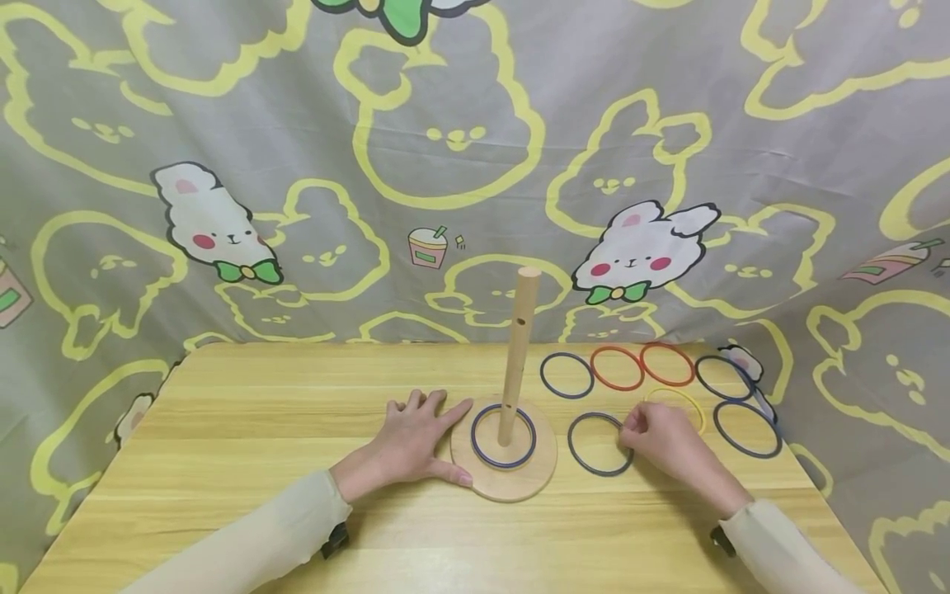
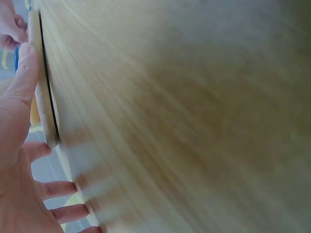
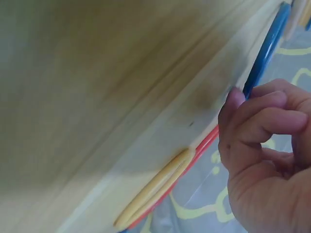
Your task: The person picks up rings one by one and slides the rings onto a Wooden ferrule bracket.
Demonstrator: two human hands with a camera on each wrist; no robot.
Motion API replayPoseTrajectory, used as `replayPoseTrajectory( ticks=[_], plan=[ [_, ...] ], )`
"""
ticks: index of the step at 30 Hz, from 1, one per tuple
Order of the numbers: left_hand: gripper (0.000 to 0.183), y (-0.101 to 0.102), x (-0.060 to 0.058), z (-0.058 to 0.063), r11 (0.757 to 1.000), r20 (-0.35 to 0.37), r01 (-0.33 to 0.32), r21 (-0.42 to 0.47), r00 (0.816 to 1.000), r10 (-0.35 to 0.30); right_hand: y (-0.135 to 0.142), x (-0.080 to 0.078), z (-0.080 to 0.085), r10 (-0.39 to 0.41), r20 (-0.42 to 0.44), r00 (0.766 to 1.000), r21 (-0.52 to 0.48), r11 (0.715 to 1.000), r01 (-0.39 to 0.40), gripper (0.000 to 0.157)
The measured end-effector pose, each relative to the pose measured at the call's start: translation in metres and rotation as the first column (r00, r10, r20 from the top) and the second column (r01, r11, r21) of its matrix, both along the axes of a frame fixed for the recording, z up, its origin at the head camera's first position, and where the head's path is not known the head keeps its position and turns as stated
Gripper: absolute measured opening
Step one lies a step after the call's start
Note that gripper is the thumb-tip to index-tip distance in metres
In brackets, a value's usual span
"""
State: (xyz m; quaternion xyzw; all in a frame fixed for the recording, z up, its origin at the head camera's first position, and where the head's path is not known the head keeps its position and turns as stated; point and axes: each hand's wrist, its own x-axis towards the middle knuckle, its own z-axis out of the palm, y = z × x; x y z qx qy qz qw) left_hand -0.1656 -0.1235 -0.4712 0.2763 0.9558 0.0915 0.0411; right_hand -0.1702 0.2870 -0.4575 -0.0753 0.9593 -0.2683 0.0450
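Observation:
In the head view my left hand (image 1: pixel 411 441) lies spread at the left side of a round wooden base (image 1: pixel 542 466), thumb and forefinger touching its edge. A wooden peg (image 1: pixel 521 355) with small holes rises upright from the base. One dark blue ring (image 1: pixel 473 436) lies flat on the base around the peg. To the right of the base, my right hand (image 1: pixel 664 437) pinches the right edge of another dark blue ring (image 1: pixel 570 441). That ring appears blue (image 3: pixel 266 51) in the right wrist view, at the fingertips; whether it touches the table is hard to tell.
Beyond the right hand lie a yellow ring (image 1: pixel 702 417), two red rings (image 1: pixel 593 367) and a blue ring (image 1: pixel 543 377). Two more blue rings (image 1: pixel 716 425) overlap near the right edge of the wooden table (image 1: pixel 297 388). A patterned curtain (image 1: pixel 460 99) hangs behind.

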Motion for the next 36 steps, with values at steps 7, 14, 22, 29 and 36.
replayPoseTrajectory(
  ticks=[7,14,22,29,36],
  plan=[
    [0.119,0.001,-0.001,0.002,1.0,-0.001,0.005,0.004,1.0,-0.005,-0.007,0.015,0.01,0.057,0.017,0.998,-0.132,0.99,-0.055,0.014],
    [0.118,0.001,-0.002,0.002,1.0,-0.003,0.007,0.0,1.0,-0.007,-0.013,0.033,0.035,0.04,0.069,0.997,-0.351,0.936,-0.013,0.021],
    [0.118,0.002,-0.001,0.001,1.0,-0.003,0.011,0.005,1.0,-0.011,-0.028,0.052,0.062,0.065,0.06,0.996,-0.516,0.856,-0.025,0.021],
    [0.118,0.002,0.0,0.002,1.0,0.002,0.006,0.0,1.0,-0.006,-0.047,0.064,0.087,0.132,-0.065,0.989,-0.595,0.791,-0.145,0.019],
    [0.119,0.001,0.001,0.002,1.0,-0.002,0.003,-0.007,1.0,-0.003,-0.067,0.071,0.118,0.104,-0.214,0.971,-0.588,0.78,-0.214,0.02]
  ],
)
